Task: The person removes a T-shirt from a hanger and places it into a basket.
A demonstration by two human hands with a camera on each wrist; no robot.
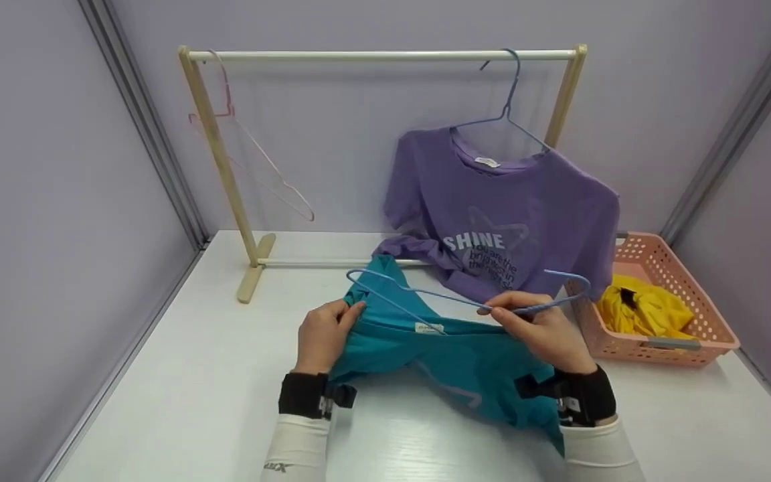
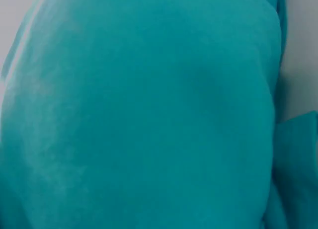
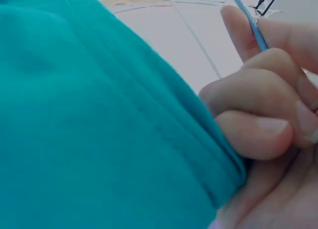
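Note:
A teal shirt (image 1: 385, 348) is stretched between both hands above the white table, its neckline and label facing up. My left hand (image 1: 323, 337) pinches the fabric beside the neck opening. Between thumb and fingers, my right hand (image 1: 546, 331) holds a blue wire hanger (image 1: 449, 298) near its hook. One end of the hanger sticks out above the neckline on the left; the lower wire runs down into the neck opening, where the rest is hidden. In the right wrist view, the lower fingers (image 3: 253, 134) curl at the shirt's edge. Teal cloth fills the left wrist view, hiding the left hand.
Behind stands a wood-and-white clothes rack (image 1: 385, 56). A purple T-shirt (image 1: 492, 207) hangs on a blue hanger at its right; an unloaded pink hanger (image 1: 228, 110) hangs at its left. The pink basket (image 1: 720, 335) at right contains yellow cloth (image 1: 646, 311).

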